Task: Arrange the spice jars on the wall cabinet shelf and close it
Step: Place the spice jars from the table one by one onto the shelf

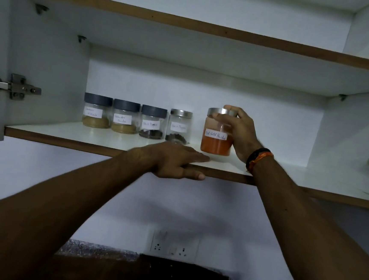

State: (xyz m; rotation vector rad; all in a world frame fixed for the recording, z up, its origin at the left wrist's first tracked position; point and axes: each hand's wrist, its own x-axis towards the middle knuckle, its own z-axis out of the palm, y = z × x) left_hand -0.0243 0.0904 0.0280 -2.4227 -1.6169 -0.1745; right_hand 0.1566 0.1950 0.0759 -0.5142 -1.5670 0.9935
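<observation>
Shelf (103,138): right hand (241,133) grips "Red chilli Powder" jar (217,136).

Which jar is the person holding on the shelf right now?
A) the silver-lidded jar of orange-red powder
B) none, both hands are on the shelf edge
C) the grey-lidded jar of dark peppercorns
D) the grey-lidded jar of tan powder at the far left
A: the right hand wraps the clear silver-lidded jar of orange-red powder, while the left hand rests on the white shelf's brown front edge.

The orange jar (217,135) bears a handwritten label reading "Red chilli Powder". Left of it, two dark-spice jars (152,121) (179,126) read roughly "Black Pepper"; the farther labels are illegible.
</observation>
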